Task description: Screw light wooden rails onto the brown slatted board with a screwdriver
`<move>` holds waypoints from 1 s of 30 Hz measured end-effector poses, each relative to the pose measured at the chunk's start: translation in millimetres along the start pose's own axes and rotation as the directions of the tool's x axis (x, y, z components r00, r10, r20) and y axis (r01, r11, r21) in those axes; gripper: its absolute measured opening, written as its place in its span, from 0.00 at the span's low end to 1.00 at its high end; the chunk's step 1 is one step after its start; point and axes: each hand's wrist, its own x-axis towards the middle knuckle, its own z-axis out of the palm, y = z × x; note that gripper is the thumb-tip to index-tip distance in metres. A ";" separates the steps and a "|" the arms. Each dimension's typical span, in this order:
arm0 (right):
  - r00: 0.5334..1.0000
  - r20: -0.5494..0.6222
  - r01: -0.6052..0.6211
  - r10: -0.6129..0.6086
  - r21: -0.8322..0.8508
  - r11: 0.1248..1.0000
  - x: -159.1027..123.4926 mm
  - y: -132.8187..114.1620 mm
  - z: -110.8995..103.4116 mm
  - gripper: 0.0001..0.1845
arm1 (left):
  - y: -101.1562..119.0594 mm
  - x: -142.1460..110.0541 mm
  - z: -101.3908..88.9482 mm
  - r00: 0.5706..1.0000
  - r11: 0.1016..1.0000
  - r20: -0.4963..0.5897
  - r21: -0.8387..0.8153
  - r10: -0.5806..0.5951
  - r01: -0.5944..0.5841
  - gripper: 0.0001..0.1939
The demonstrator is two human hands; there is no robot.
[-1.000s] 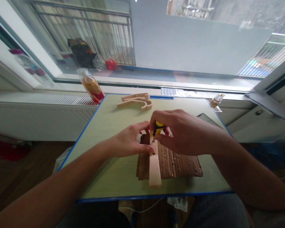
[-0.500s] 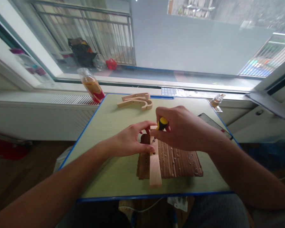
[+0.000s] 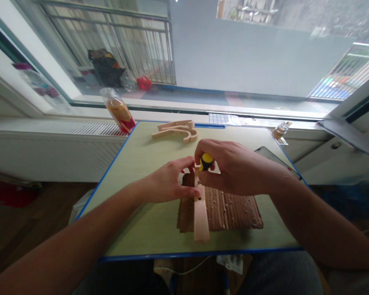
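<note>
A pale wooden piece [image 3: 201, 221] with holes lies lengthwise over a brown corrugated cardboard sheet [image 3: 230, 209], its near end sticking out past the sheet. My left hand [image 3: 175, 180] grips the wooden piece from the left, thumb beside a hole and fingers at the far end. In my right hand [image 3: 233, 166] is a small yellow-and-black screwdriver [image 3: 206, 161], its handle wrapped by the fingers. The screwdriver's tip is hidden by the thumb, over the upper hole of the wood. Curved wooden hooks [image 3: 175, 133] lie at the back of the table.
The pale green table [image 3: 132, 233] has a blue rim. A phone [image 3: 276, 159] lies at its right, partly behind my right hand. An orange drink bottle [image 3: 118, 110] stands beyond the back left corner, and a small bottle [image 3: 282, 130] stands beyond the back right.
My right hand and the screwdriver shifted slightly right and up, then came back left, with the handle's yellow end now turned more into view. My left hand has stayed on the wooden piece.
</note>
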 end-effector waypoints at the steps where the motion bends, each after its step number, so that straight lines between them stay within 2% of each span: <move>1: 1.000 -0.003 0.019 -0.019 0.019 1.000 0.3 0.6 0.4 0.07 | -0.1 0.0 0.0 1.000 1.000 -0.001 -0.001 0.002 -0.002 0.27; 4: 0.999 -0.034 0.039 -0.037 0.063 0.997 1.4 1.9 0.9 0.06 | 0.3 -0.3 -0.2 1.000 1.000 -0.001 -0.011 0.002 -0.002 0.26; 8: 0.993 -0.114 -0.003 0.008 0.041 0.999 2.2 2.3 -0.7 0.15 | 2.0 -0.7 -0.8 1.000 1.000 -0.011 -0.017 -0.001 0.000 0.30; 12: 0.998 -0.063 0.029 -0.031 -0.042 0.999 0.8 -0.7 -3.3 0.10 | 0.6 -0.3 -0.3 1.000 1.000 -0.009 -0.017 0.018 -0.018 0.28; 15: 0.999 -0.038 0.002 -0.008 -0.138 0.990 -1.3 -3.8 -3.6 0.10 | -1.3 0.0 1.1 1.000 1.000 -0.020 -0.008 0.018 -0.019 0.28; 18: 1.000 0.006 -0.011 0.011 -0.101 0.995 -3.5 -5.2 -3.9 0.12 | -2.1 0.0 2.0 1.000 1.000 -0.026 0.016 -0.008 0.009 0.29; 22: 0.999 0.053 0.001 0.000 -0.009 1.000 -4.9 -4.8 -5.9 0.13 | -3.0 -0.4 2.0 0.999 1.000 -0.029 0.018 0.017 -0.017 0.26; 30: 1.000 -0.019 0.013 -0.013 -0.037 0.999 -2.4 -2.9 -5.7 0.07 | -1.4 -0.2 1.2 0.999 0.999 -0.021 -0.011 0.032 -0.032 0.28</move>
